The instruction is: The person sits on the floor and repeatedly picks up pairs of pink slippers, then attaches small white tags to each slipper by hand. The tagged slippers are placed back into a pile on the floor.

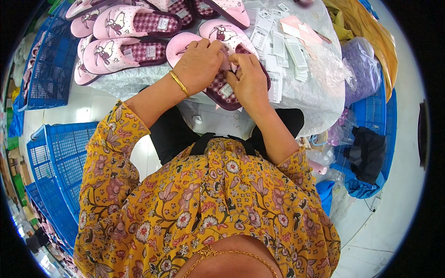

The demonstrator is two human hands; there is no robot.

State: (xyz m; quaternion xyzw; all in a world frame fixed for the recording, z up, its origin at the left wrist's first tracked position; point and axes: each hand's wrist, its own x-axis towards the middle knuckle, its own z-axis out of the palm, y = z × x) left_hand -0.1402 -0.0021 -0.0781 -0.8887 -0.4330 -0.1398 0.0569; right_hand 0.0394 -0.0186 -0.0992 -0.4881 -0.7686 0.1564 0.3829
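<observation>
A pair of pink slippers with dark plaid insoles lies at the table's near edge, below both hands. My left hand (201, 66) is closed on the edge of the left slipper (177, 45), with its fingers bent over the upper by the opening. Close beside it, my right hand (250, 79) has its thumb and fingers pinched together over the right slipper (223, 31). Whatever sits between those fingertips is too small and covered to make out. A pale label (226, 90) shows on the insole under my hands.
More pink slippers (113, 22) are piled at the table's far left. Loose paper tags (278, 44) and clear plastic wrap (324, 65) lie to the right. Blue baskets (69, 157) stand left; another blue basket (373, 111) holds bagged items at right.
</observation>
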